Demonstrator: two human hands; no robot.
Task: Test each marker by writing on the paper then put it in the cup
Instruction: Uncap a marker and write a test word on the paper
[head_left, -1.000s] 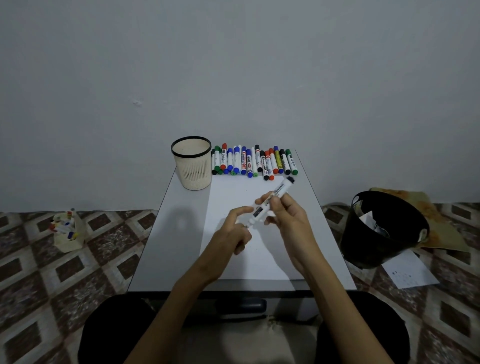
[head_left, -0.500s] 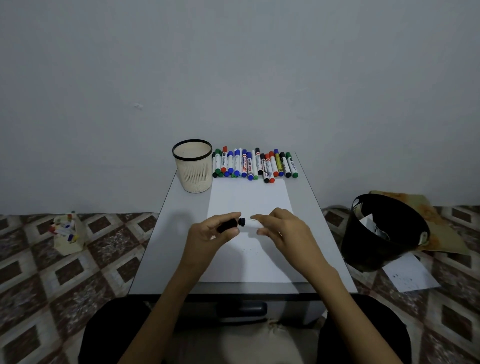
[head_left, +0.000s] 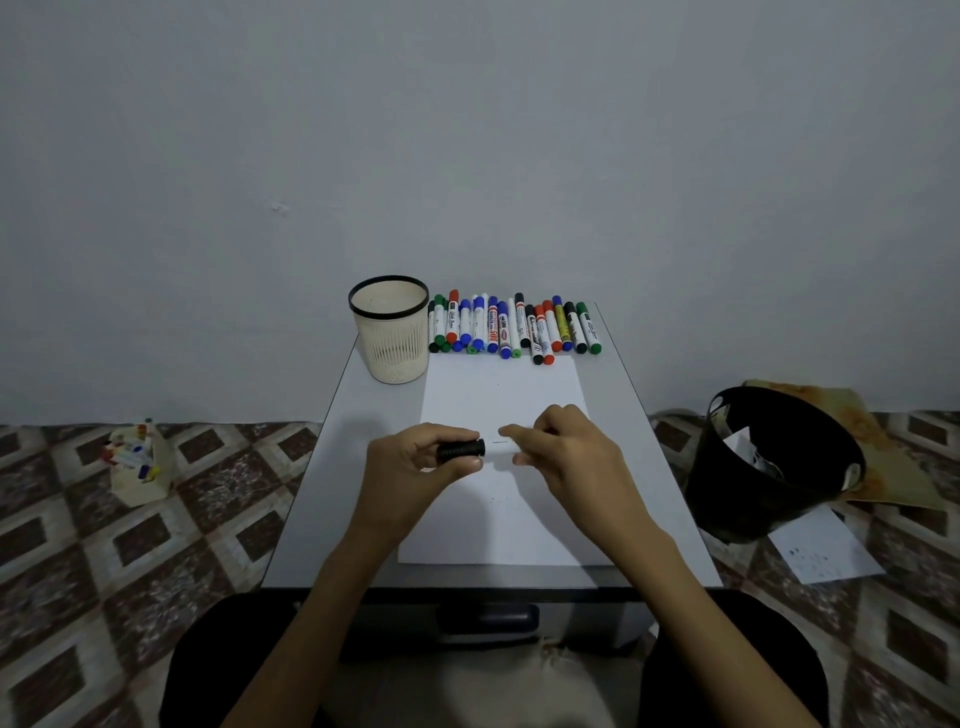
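Observation:
Over the middle of the white paper I hold a black-capped marker level. My left hand grips its black cap, and my right hand pinches the white barrel. The cap sits against the barrel end. A cream cup with a black rim stands at the table's back left; I see nothing inside it. A row of several markers with red, blue, green and black caps lies along the back edge beside the cup.
The small grey table stands against a plain wall. A black bin sits on the floor to the right with a loose sheet by it. A small box of markers sits on the floor to the left.
The marker went from tilted up in my right hand to level between both hands. My left hand took the cap end, and the cap now sits close against the barrel.

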